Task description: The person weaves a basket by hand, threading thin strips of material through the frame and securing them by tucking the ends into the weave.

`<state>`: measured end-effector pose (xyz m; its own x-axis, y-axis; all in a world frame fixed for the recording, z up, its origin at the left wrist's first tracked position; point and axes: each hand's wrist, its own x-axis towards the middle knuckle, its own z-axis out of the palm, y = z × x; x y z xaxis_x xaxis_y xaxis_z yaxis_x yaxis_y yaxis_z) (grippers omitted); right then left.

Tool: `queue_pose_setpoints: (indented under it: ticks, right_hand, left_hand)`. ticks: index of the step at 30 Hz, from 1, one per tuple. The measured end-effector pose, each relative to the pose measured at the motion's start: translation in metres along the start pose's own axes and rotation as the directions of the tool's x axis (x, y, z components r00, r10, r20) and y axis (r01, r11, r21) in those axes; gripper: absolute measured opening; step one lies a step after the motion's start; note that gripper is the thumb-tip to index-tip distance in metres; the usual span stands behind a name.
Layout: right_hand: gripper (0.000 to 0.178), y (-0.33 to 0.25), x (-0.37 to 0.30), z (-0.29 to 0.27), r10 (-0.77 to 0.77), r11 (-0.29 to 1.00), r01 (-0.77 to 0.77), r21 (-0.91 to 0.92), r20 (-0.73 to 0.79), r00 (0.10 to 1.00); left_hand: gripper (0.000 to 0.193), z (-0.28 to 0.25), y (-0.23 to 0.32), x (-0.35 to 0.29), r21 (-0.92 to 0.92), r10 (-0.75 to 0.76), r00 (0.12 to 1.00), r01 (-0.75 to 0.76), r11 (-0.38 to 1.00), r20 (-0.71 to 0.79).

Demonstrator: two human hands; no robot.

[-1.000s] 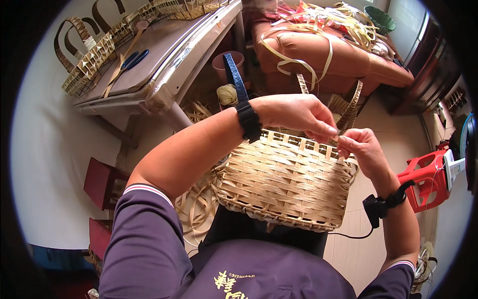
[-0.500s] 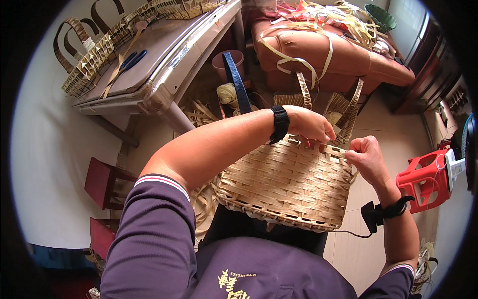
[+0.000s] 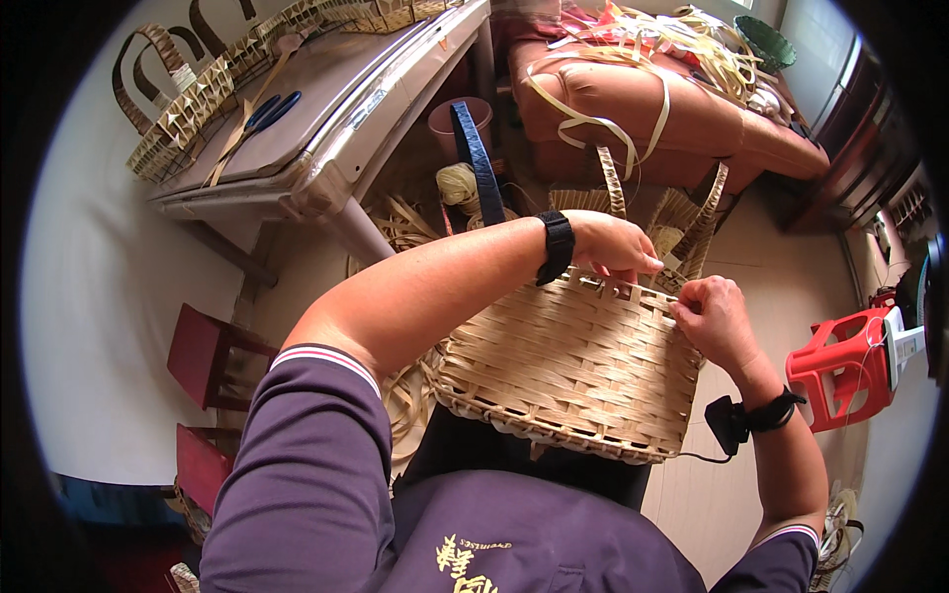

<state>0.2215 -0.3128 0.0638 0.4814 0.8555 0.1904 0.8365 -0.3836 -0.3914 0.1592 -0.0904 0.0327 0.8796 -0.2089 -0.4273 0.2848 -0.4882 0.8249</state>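
A pale basket [image 3: 573,366] of flat woven strips rests on my lap, one broad side turned up toward me. My left hand [image 3: 615,245] reaches over its far edge with fingers bent down at the rim, partly hidden by the weave. At the far right corner my right hand [image 3: 720,318] is closed, thumb and fingertips pressed together against the edge. Whatever strip it may be pinching is too small to make out.
Scissors [image 3: 272,112] and woven baskets lie on the table [image 3: 326,138] at left. Loose strips [image 3: 652,59] cover an orange-brown sofa [image 3: 633,109]. Handled baskets [image 3: 684,219] stand beyond my hands. A red stool [image 3: 840,366] is at right, dark red stools [image 3: 210,356] at left.
My right hand has moved slightly left and down along the basket's corner. My left hand has stayed at the far edge, its fingers shifting slightly. The surroundings shift a little in the view.
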Motion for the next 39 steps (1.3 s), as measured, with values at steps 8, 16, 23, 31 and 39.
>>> queue_pose_setpoints:
  ticks: [8, 16, 23, 31, 39]
  right_hand:
    - [0.01, -0.025, -0.003, 0.002, -0.12, 0.96, 0.122, -0.251, 0.023, 0.992]
    - [0.029, -0.039, 0.022, 0.017, -0.435, 0.889, 0.424, -0.174, -0.028, 0.9]
    - [0.018, -0.032, 0.03, 0.015, -0.483, 0.865, 0.493, -0.093, 0.118, 0.868]
    - [0.006, -0.045, 0.043, 0.011, -0.541, 0.833, 0.539, 0.126, -0.021, 0.841]
    - [0.001, -0.087, 0.072, 0.008, -0.483, 0.843, 0.531, 0.092, -0.306, 0.82]
  left_hand:
    - [0.056, -0.002, -0.008, -0.004, 0.015, 0.043, 0.999, -0.043, 0.999, 0.006]
    - [0.04, -0.005, -0.009, 0.0, -0.041, 0.041, 0.997, -0.038, 0.998, 0.07]
    - [0.035, -0.008, -0.01, -0.002, -0.028, 0.009, 0.999, -0.007, 1.0, 0.053]
    - [0.027, -0.028, 0.009, -0.033, 0.079, 0.042, 0.999, -0.043, 0.996, 0.015]
    - [0.025, -0.059, 0.012, -0.105, -0.114, 0.151, 0.988, -0.15, 0.982, 0.0]
